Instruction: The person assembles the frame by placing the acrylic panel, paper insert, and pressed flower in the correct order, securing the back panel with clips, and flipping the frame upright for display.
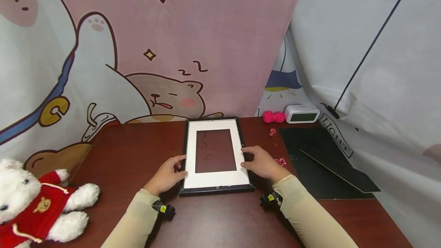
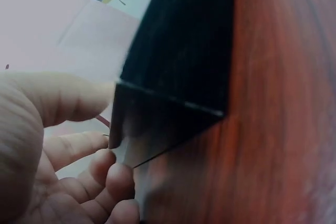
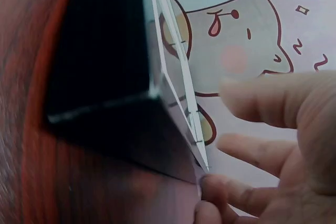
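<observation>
A black picture frame point(image 1: 218, 190) with a white mat point(image 1: 213, 179) inside it lies on the brown table. The tabletop shows through the mat's rectangular opening. My left hand point(image 1: 167, 173) is at the frame's left side, its thumb and index finger point(image 1: 179, 157) touching the edge. Across from it, my right hand point(image 1: 263, 163) has its thumb and index finger spread over the right edge. Seen from the right wrist, that hand point(image 3: 268, 145) is beside the mat's thin white edge point(image 3: 181, 72), thumb apart from it. In the left wrist view, the thumb point(image 2: 79, 100) meets the frame's black rim point(image 2: 173, 51).
Black boards point(image 1: 306, 175) lie at the right, one across another. Pink flowers point(image 1: 280, 162), a pink yarn bundle point(image 1: 273, 116) and a white digital clock point(image 1: 302, 114) are near them. A white teddy bear point(image 1: 38, 206) in red sits at the left. A printed curtain point(image 1: 220, 41) hangs behind.
</observation>
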The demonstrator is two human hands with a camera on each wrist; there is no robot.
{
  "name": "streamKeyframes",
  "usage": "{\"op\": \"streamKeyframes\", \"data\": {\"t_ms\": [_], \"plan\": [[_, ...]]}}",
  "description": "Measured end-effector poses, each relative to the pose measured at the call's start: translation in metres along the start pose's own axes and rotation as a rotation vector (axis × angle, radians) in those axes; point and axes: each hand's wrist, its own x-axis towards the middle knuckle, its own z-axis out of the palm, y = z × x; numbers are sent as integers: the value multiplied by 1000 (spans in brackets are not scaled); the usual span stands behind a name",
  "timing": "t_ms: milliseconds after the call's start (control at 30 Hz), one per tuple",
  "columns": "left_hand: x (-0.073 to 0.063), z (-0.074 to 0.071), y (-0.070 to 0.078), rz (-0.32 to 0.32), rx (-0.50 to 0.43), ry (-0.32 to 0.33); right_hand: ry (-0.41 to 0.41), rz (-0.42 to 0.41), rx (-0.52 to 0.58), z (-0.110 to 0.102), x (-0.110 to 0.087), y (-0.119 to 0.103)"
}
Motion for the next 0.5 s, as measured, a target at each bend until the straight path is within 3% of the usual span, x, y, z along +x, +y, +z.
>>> {"op": "streamKeyframes", "data": {"t_ms": [233, 500], "plan": [[-3, -6, 0, -10, 42, -104, -52, -22, -21, -13, -2, 6], [-9, -10, 5, -21, 181, -190, 44, -16, -1, -61, -9, 12]]}}
